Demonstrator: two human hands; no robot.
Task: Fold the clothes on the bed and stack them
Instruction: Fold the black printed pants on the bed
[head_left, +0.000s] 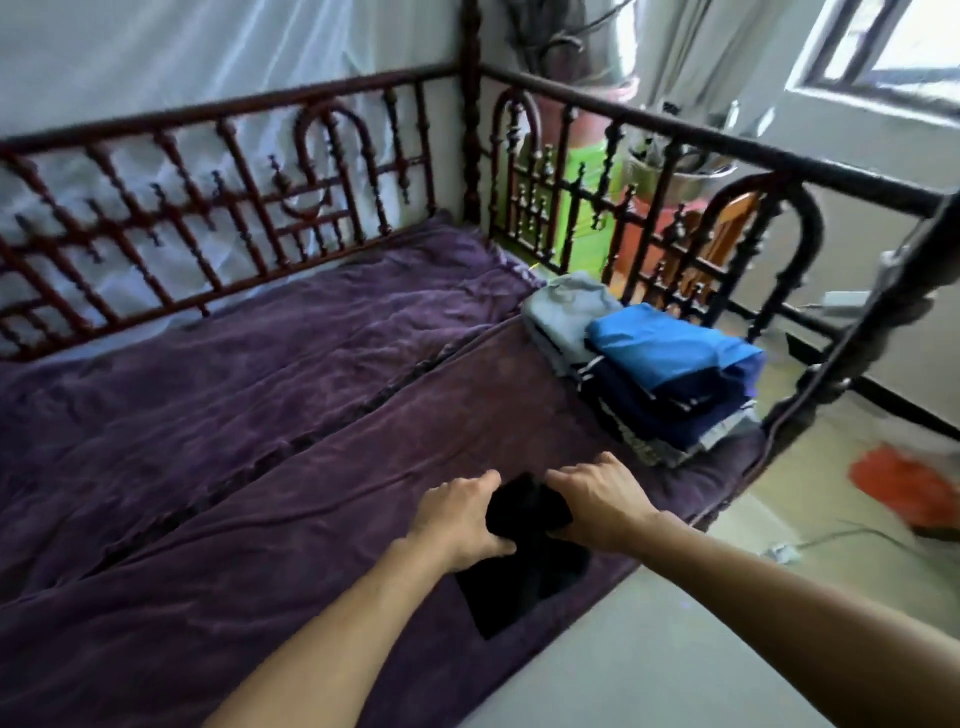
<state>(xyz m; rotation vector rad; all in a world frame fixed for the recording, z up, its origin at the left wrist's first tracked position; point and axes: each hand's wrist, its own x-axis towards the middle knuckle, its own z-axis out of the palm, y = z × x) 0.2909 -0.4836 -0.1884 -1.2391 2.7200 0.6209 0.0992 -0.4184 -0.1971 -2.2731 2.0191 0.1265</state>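
**Left hand (460, 514) and right hand (597, 506) grip a black garment (524, 577)**

Each hand curls its fingers round the bunched upper part of the garment, the left on its left side and the right on its right. The garment's lower part lies flat on the purple cover (260, 415), near the bed's front edge. Well to the right, a stack (670, 384) of folded clothes, blue on top, sits by the rail (675, 135). A grey pile (566, 312) touches it from behind.

Window (883, 47) at upper right, orange object (906, 488) on floor (649, 675)
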